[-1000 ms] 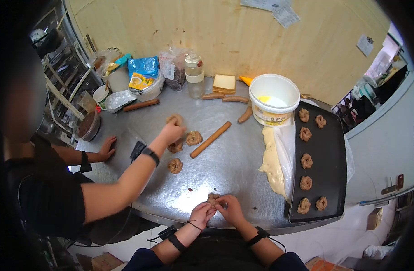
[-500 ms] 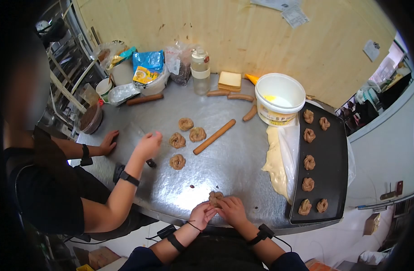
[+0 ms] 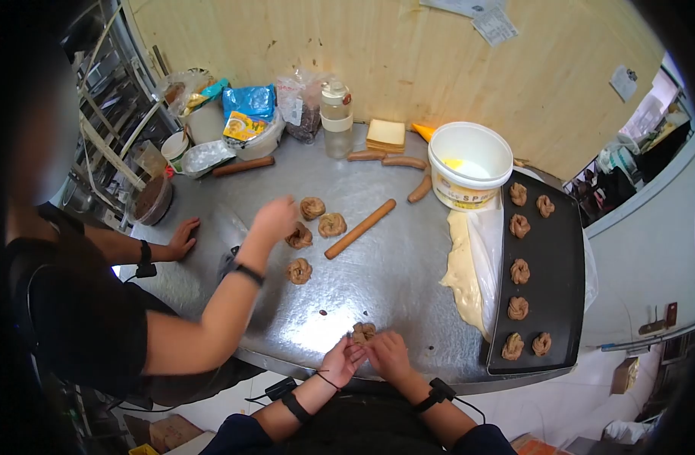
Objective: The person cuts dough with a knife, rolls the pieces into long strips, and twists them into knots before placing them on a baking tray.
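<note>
Between both my hands, at the near edge of the metal table, is a brown dough knot (image 3: 363,331). My left hand (image 3: 343,361) grips its left side with the fingers curled in. From the right, the fingers of my right hand (image 3: 390,355) press on the same dough and partly cover it. Several more brown dough knots lie farther up the table, one dough knot (image 3: 299,271) being the closest of them. A wooden rolling pin (image 3: 360,229) rests slantwise beside that group.
On the right, a black baking tray (image 3: 544,303) carries several dough knots. Pale dough (image 3: 462,273) lies beside it, below a white bucket (image 3: 470,163). A co-worker's hand (image 3: 275,218) is over the dough knots at left. A bottle (image 3: 337,121) and bags stand at the back.
The co-worker's raised hand has moved right and up to the dough knots. My hands stay around the dough knot, shifting only slightly.
</note>
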Available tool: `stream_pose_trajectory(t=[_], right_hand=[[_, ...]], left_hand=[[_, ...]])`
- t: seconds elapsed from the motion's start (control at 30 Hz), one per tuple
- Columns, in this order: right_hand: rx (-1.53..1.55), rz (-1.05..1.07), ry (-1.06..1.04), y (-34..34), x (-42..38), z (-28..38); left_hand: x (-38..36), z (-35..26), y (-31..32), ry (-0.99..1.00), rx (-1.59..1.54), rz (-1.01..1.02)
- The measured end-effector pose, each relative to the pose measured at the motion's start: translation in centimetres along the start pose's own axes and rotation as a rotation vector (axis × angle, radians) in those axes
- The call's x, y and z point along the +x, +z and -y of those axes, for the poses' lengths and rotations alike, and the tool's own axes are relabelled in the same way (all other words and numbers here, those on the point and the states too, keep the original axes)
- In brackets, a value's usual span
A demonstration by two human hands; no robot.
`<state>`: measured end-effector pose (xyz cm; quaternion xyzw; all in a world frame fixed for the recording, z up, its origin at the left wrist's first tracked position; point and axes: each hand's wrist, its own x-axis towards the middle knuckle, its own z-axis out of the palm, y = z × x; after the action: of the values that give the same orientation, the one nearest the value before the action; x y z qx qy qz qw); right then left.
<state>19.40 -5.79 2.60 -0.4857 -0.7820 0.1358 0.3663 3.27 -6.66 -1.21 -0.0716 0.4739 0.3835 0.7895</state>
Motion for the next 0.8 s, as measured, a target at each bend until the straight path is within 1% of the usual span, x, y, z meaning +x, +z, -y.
stream_pose_trajectory(t=[0.03, 0.07, 0.1, 0.13, 0.17, 0.2, 0.23, 0.27, 0.3, 0.33, 0.4, 0.47, 0.53, 0.6, 0.63, 0.67, 0.7, 0.73, 0.77, 0.8], right_hand=[[0.001, 0.014, -0.008, -0.3, 0.0, 0.3], [0.0, 0.014, -0.009, -0.8, 0.2, 0.7], [0.035, 0.033, -0.074, -1.4, 0.4, 1.0], [0.071, 0.052, -0.139, -1.8, 0.5, 1.2], [0.071, 0.053, -0.142, -2.0, 0.2, 1.3], [0.046, 0.08, -0.186, -2.2, -0.3, 1.4], [0.02, 0.107, -0.231, -2.5, -0.3, 1.6], [0.016, 0.107, -0.233, -2.8, -0.3, 1.8], [-0.033, 0.07, -0.237, -3.4, -0.1, 2.3], [-0.081, 0.033, -0.24, -4.0, 0.1, 2.7], [-0.104, 0.026, -0.233, -5.1, 0.4, 3.4], [-0.126, 0.017, -0.226, -5.9, 0.9, 3.9], [-0.157, -0.045, -0.231, -6.5, 1.4, 4.2], [-0.157, -0.094, -0.217, -7.5, 2.4, 4.5], [-0.153, -0.14, -0.202, -8.1, 2.9, 4.7], [-0.154, -0.145, -0.204, -8.7, 3.4, 4.6], [-0.075, -0.169, -0.185, -9.4, 3.9, 4.5], [0.002, -0.193, -0.167, -10.1, 4.3, 4.3], [-0.001, -0.197, -0.168, -10.7, 4.7, 4.0], [0.031, -0.155, -0.167, -11.3, 5.2, 3.7]], left_hand=[[1.2, 0.3, -1.4, 0.001, -0.001, 0.001], [3.2, 0.6, -3.8, -0.078, -0.188, 0.428], [4.3, 0.8, -5.0, -0.157, -0.375, 0.855], [2.9, 0.3, -2.9, -0.156, -0.375, 0.856], [1.5, 0.2, -0.6, -0.087, -0.211, 0.51], [-0.1, -0.2, 1.3, -0.018, -0.047, 0.162], [-0.8, -0.5, 1.8, -0.018, -0.049, 0.165], [-1.2, -0.7, 2.3, 0.006, -0.041, 0.229], [-1.6, -0.9, 2.8, 0.031, -0.031, 0.293], [-2.5, -1.4, 3.7, 0.03, -0.03, 0.297], [-4.4, -2.4, 5.4, 0.043, -0.025, 0.424], [-6.2, -3.1, 7.0, 0.052, 0.01, 0.449], [-7.7, -3.5, 8.2, 0.065, 0.046, 0.477], [-9.0, -3.7, 9.0, 0.055, -0.019, 0.52], [-9.5, -3.8, 9.4, 0.057, -0.015, 0.524], [-10.0, -3.9, 9.8, 0.098, 0.021, 0.483], [-10.3, -4.0, 10.0, 0.141, 0.056, 0.442], [-10.4, -4.3, 9.8, 0.142, 0.06, 0.445], [-10.4, -4.7, 9.4, 0.037, 0.041, 0.524], [-10.4, -5.0, 9.2, -0.072, 0.024, 0.601]])
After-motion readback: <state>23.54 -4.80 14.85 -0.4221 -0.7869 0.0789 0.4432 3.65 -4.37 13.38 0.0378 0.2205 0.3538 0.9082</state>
